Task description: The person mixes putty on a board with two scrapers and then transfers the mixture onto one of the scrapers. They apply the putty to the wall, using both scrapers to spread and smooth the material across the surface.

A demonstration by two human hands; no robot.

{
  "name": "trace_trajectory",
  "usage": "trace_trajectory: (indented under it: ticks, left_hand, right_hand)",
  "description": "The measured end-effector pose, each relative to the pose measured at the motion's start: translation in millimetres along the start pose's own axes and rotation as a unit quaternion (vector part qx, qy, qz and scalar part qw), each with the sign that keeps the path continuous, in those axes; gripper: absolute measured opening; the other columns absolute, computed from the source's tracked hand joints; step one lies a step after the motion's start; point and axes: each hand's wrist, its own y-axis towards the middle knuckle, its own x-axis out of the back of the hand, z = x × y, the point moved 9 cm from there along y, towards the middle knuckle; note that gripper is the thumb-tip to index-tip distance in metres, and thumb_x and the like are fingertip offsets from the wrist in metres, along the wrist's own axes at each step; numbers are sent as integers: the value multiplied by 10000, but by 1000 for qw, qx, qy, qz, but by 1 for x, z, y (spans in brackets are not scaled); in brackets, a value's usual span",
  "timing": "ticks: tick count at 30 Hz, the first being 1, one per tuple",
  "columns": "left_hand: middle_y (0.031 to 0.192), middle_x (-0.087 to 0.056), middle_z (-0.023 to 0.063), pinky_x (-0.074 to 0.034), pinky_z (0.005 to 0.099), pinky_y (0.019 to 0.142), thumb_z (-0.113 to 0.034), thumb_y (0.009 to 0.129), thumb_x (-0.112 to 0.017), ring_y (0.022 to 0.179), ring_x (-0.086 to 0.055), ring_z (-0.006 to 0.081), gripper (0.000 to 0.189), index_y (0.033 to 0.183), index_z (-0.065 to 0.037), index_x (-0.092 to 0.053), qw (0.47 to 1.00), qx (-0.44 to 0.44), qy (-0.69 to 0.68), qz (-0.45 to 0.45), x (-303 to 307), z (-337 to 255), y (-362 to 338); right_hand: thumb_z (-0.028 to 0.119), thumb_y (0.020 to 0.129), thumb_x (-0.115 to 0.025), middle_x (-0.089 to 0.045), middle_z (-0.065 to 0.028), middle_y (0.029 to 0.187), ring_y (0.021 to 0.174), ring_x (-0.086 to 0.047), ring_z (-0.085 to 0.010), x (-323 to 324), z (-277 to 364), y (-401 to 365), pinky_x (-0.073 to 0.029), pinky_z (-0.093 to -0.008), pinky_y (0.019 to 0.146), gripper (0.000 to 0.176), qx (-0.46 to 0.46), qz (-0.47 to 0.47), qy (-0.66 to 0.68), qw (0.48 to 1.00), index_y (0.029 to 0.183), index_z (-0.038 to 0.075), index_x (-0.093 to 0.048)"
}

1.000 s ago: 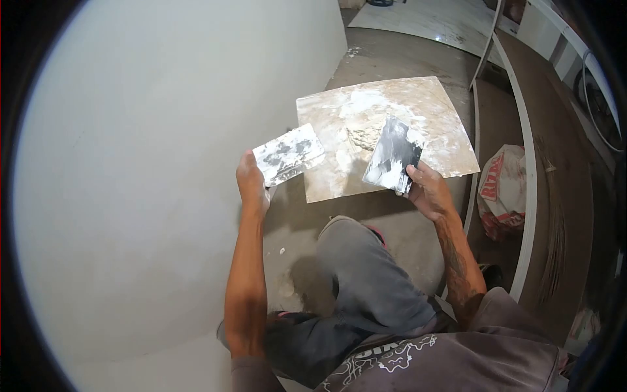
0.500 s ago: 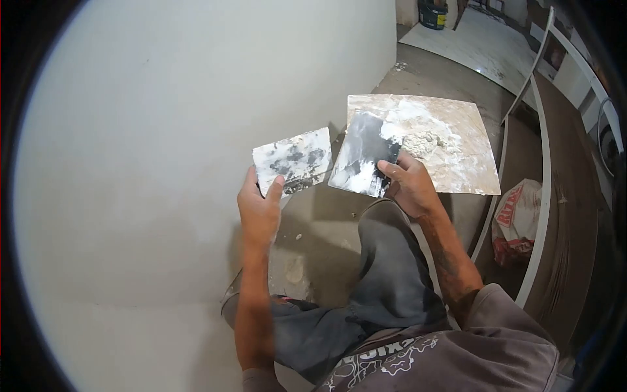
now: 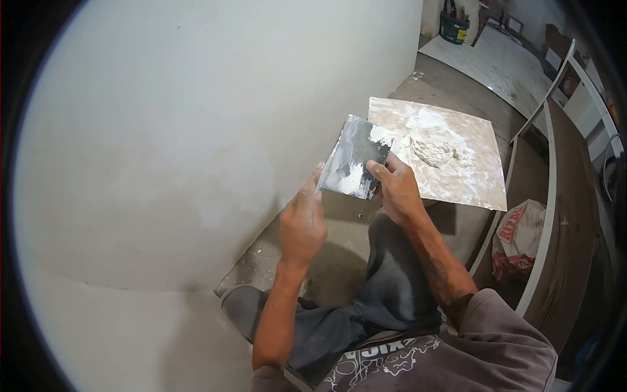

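Observation:
My right hand point(image 3: 400, 191) grips a dark rectangular putty spreader point(image 3: 353, 153), thumb on its face, which is streaked with white putty. My left hand point(image 3: 304, 225) is closed on a second putty spreader point(image 3: 331, 155), turned nearly edge-on so only a thin strip shows. This strip lies along the left edge of the dark spreader. Just beyond my right hand is a flat board point(image 3: 482, 179) smeared with white, bearing a lumpy heap of putty point(image 3: 434, 151).
A smooth pale wall point(image 3: 163, 144) fills the left side. To the right, a framed brown panel point(image 3: 568, 215) stands beside a red-and-white bag point(image 3: 519, 235). A dark bucket point(image 3: 452, 29) sits at the back on a pale sheet point(image 3: 486, 65) over the concrete floor.
The left spreader has swung from face-up to edge-on and moved right, up against the right-hand spreader. The whole view has shifted slightly.

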Motion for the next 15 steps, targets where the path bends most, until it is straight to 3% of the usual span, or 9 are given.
trace_trajectory:
  ticks: [2,8,11,15]
  left_hand:
    - [1270,-614,224,-496,397,931,8,947,-477,1113,-634,378,458,1403,-39,-476,999,-21,3,30,-11,8,0]
    - [1310,-585,221,-500,411,936,147,818,-444,1176,-587,388,675,1462,-52,-401,989,-19,72,126,-20,10,-6]
    - [1442,-456,237,-504,441,963,142,789,-472,1260,-519,395,752,1496,-87,-357,977,-86,132,141,-25,10,-11]
    - [1443,-441,261,-484,448,989,129,799,-470,1265,-498,433,769,1519,-82,-302,978,-37,137,152,-21,24,-9]
  right_hand:
    - [105,964,-577,-631,-68,957,802,-587,-102,3,-4,4,-500,-258,712,273,-8,-5,-26,1000,1162,-83,-571]
    - [93,944,-593,-631,-73,945,798,-598,-111,2,-4,7,-502,-254,696,251,-51,1,-55,997,1130,-75,-579]
    - [85,932,-601,-629,-83,957,799,-611,-124,0,-9,10,-521,-267,710,238,-42,6,31,999,1110,-72,-580]
    - [69,924,-596,-618,-92,976,820,-626,-146,1,-14,10,-546,-298,771,239,-81,5,98,992,1112,-75,-567]
